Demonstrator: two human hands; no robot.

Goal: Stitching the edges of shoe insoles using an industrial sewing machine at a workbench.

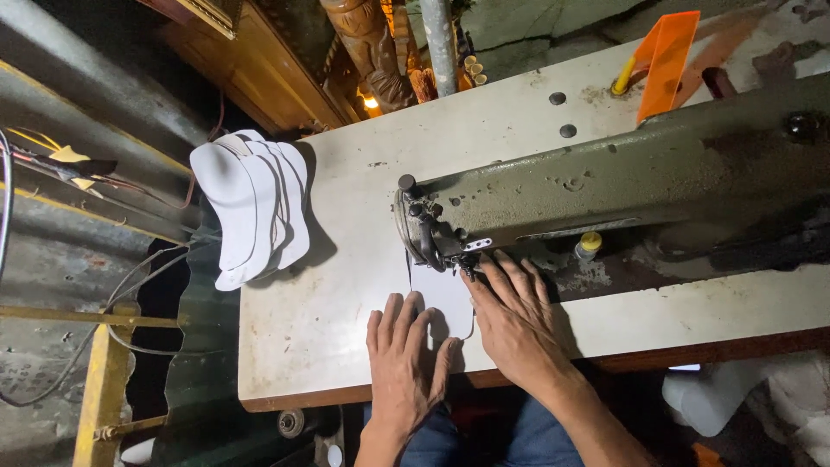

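Observation:
A grey-green industrial sewing machine (622,177) stands on a worn white table (346,285). Under its needle head (437,242) lies a flat white piece of material (445,294). My left hand (402,363) rests flat on the near part of this piece, fingers spread and pointing away from me. My right hand (514,316) lies flat on the piece's right side, fingertips right beside the needle. Neither hand grips anything.
A stack of white cut pieces (255,203) overhangs the table's left edge. An orange plastic piece (666,60) and a yellow-capped small bottle (590,245) sit near the machine. Corrugated metal sheets, cables and a yellow frame (104,380) lie to the left. Carved wood stands behind the table.

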